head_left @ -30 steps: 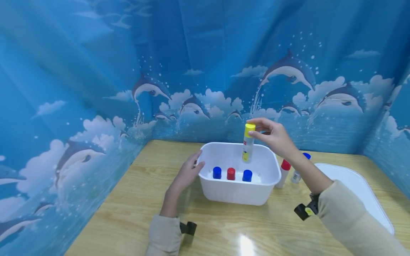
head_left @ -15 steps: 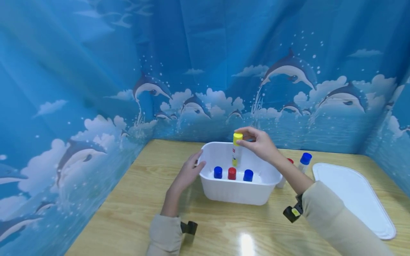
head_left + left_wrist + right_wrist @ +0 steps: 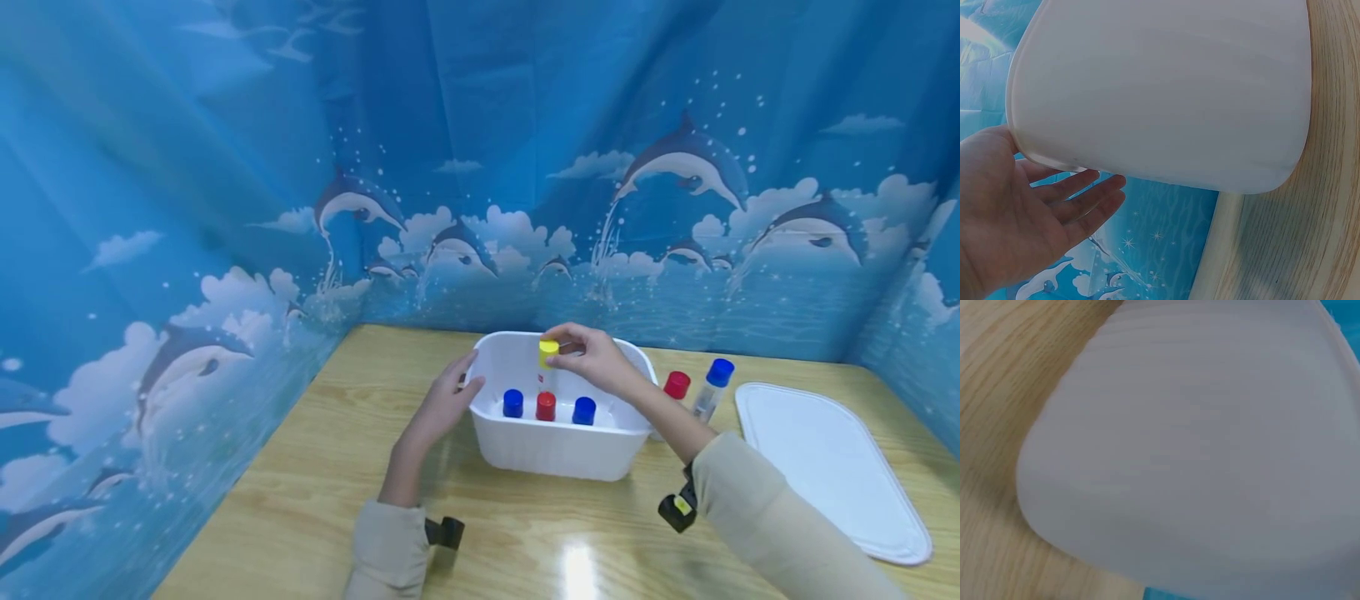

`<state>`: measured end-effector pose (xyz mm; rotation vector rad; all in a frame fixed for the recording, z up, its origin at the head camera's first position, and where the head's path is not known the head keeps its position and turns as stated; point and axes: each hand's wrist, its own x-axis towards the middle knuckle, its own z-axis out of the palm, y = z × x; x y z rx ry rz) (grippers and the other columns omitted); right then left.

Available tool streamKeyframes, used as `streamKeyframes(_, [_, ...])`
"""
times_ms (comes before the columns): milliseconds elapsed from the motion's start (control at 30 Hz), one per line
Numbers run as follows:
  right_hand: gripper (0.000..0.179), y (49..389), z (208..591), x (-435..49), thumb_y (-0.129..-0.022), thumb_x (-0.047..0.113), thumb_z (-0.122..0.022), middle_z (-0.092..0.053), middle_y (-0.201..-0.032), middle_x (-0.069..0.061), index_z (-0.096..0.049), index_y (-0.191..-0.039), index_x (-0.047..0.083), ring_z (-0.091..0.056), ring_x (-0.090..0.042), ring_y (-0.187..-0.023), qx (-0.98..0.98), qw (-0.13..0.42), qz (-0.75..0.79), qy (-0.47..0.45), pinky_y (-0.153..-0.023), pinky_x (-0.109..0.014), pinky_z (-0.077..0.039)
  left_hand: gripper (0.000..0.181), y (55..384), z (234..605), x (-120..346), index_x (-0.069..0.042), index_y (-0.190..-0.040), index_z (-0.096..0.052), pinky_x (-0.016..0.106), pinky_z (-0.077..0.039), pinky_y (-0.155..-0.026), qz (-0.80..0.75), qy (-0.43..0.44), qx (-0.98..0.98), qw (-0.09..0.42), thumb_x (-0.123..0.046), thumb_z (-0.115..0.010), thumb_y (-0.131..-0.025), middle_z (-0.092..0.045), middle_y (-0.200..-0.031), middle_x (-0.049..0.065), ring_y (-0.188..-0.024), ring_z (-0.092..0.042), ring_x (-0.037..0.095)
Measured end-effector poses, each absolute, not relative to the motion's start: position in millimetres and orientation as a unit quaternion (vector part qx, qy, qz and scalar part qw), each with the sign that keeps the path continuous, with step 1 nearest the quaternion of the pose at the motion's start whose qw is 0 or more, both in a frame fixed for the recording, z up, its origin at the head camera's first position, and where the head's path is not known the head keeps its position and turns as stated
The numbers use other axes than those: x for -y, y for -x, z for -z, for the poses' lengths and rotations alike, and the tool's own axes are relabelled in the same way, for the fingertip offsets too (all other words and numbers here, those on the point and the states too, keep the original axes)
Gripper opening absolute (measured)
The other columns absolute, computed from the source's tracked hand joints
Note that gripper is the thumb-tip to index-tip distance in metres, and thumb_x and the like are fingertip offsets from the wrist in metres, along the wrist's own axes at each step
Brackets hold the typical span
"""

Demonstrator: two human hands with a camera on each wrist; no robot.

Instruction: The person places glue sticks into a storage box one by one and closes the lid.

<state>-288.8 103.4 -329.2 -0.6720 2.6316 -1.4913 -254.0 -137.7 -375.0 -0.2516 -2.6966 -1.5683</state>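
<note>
A white plastic tub (image 3: 551,450) stands on the table. My left hand (image 3: 441,400) holds its left side, thumb over the rim and fingers along the outer wall; the left wrist view shows this hand (image 3: 1035,212) beside the tub (image 3: 1166,94). With thumb and fingers my right hand (image 3: 592,360) pinches the yellow cap of an upright glue stick (image 3: 548,354) inside the tub, its lower end hidden. In front of it stand a blue-capped (image 3: 513,403), a red-capped (image 3: 546,407) and another blue-capped glue stick (image 3: 583,411), bodies hidden by the front wall. Only the tub (image 3: 1191,450) shows in the right wrist view.
Right of the tub stand a red-capped glue stick (image 3: 677,385), partly behind my right forearm, and a clear, blue-capped one (image 3: 712,390). A white lid (image 3: 825,467) lies further right on the wooden table (image 3: 315,467). A dolphin-print curtain (image 3: 480,167) hangs behind.
My right hand has moved left and down, lowering the yellow-capped glue stick deeper into the tub behind the other caps. The left hand has stayed at the tub's left side.
</note>
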Motion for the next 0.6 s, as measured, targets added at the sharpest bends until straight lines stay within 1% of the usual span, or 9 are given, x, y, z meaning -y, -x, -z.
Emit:
streamKeyframes(133, [0.034,291,338,-105,-0.085,0.015,-0.066,-0.060,-0.111,-0.010,-0.058,-0.116,0.005,-0.057,-0.026,-0.100,-0.849,0.043,0.475,0.227,-0.081,-0.035,-0.051,0.053,253,375,138,-0.013,-0.145,-0.028,0.042,-0.043,-0.093,0.502,0.089,0.860,0.010,-0.029,-0.045,-0.098,-0.031,-0.144,0.012,-0.121,-0.042,0.030])
streamKeyframes(267, [0.034,294,345,-106,-0.085,0.011,-0.066,-0.060,-0.110,-0.011,-0.057,-0.116,0.002,-0.057,-0.027,-0.101,-0.850,0.052,0.465,0.244,-0.081,-0.034,-0.052,0.052,253,375,138,-0.012,-0.145,-0.028,0.042,-0.043,-0.093,0.504,0.090,0.859,0.011,-0.027,-0.046,-0.098,-0.031,-0.144,0.012,-0.120,-0.042,0.031])
streamKeyframes(600, [0.030,293,350,-103,-0.082,0.007,-0.068,-0.060,-0.110,-0.008,-0.060,-0.112,0.006,-0.057,-0.025,-0.100,-0.853,0.079,0.460,0.233,-0.083,-0.035,-0.051,0.052,254,375,137,-0.015,-0.145,-0.028,0.041,-0.042,-0.095,0.507,0.079,0.859,0.004,-0.029,-0.045,-0.098,-0.030,-0.145,0.009,-0.123,-0.040,0.028])
